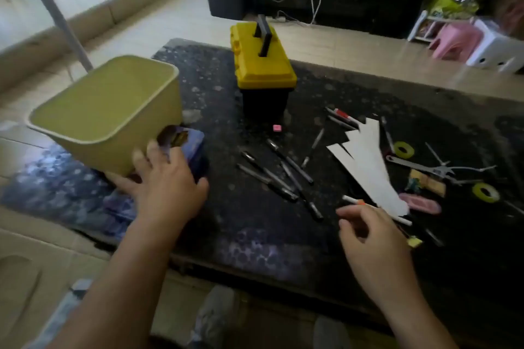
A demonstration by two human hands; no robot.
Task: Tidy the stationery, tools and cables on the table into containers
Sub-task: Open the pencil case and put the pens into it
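A yellow-green plastic bin (113,113) stands empty and tilted at the table's left. Beside it lies a dark blue tin (195,142); my left hand (167,178) rests on the tin with its fingers spread toward the bin's wall. Several black pens (278,173) lie scattered in the middle of the table. My right hand (368,235) hovers at the front right, fingers loosely curled and holding nothing, just short of a white pen with an orange band (351,201). A shut yellow and black toolbox (263,65) stands at the back.
On the dark patterned table (241,235) lie a white paper cut-out (365,161), a red and white marker (343,115), a pink eraser (277,128), two yellow tape rolls (404,149) (485,192), a metal wrench (416,164) and a pink case (419,202).
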